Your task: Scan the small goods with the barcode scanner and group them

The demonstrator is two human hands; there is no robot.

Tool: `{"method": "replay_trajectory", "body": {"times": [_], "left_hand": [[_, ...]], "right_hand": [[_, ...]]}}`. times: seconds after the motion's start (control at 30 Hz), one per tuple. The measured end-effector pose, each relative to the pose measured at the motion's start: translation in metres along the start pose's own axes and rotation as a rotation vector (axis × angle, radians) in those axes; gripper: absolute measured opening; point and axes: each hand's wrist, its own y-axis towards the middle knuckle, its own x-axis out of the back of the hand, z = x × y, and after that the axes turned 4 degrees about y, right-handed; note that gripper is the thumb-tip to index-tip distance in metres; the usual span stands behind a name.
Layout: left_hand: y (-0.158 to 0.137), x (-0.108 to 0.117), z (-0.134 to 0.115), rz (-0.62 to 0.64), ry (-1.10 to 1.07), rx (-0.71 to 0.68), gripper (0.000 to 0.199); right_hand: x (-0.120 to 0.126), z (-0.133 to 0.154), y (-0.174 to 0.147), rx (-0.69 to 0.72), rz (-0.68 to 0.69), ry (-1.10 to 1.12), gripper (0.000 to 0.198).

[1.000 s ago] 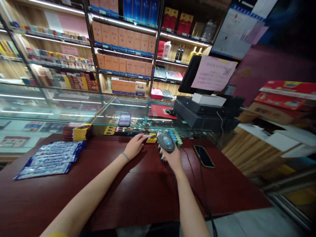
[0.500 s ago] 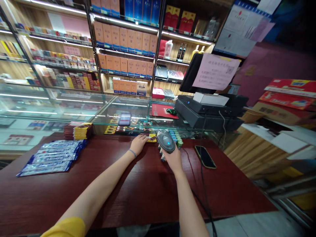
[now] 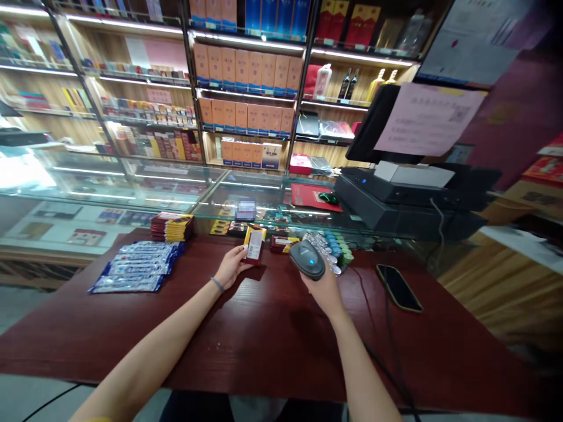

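My left hand [image 3: 231, 266] pinches a flat yellow and dark-red packet [image 3: 254, 245], tilted up so a pale printed label faces me. My right hand [image 3: 328, 288] is wrapped round a grey barcode scanner [image 3: 307, 260] with a small blue light on top, its head pointing away from me. Between the two hands, farther back, a low stack of similar packets [image 3: 281, 244] lies on the dark red table [image 3: 272, 340]. Right behind the scanner stand small cylindrical rolls [image 3: 338, 246] with silver, blue and green wrappers, partly hidden by the scanner.
Blue-and-white long packets [image 3: 136, 266] lie at the left, with a taller stack of yellow and dark-red packets [image 3: 171, 227] behind them. A phone [image 3: 399, 288] and a black cable [image 3: 389, 346] are on the right. A glass counter [image 3: 259, 181] and a monitor [image 3: 373, 129] stand beyond.
My left hand has lifted a packet off the low stack, drawn it left and turned its label up. The scanner stays in my right hand. The view has shifted left.
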Motion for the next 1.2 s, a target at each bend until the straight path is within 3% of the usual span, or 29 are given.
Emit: {"method": "replay_trajectory", "body": {"times": [0.27, 0.5, 0.83, 1.2], "left_hand": [[0.002, 0.012, -0.001, -0.047, -0.189, 0.0, 0.022], [0.007, 0.017, 0.004, -0.046, -0.254, -0.007, 0.019], [0.003, 0.001, 0.01, -0.068, -0.283, -0.21, 0.042], [0.0, -0.008, 0.004, -0.084, -0.258, -0.247, 0.032]], "right_hand": [[-0.016, 0.027, -0.016, -0.034, 0.35, -0.142, 0.05], [-0.022, 0.033, -0.021, 0.036, 0.464, -0.189, 0.06], [-0.027, 0.029, -0.023, -0.001, 0.386, -0.089, 0.06], [-0.028, 0.03, -0.022, 0.007, 0.396, -0.068, 0.041]]}}
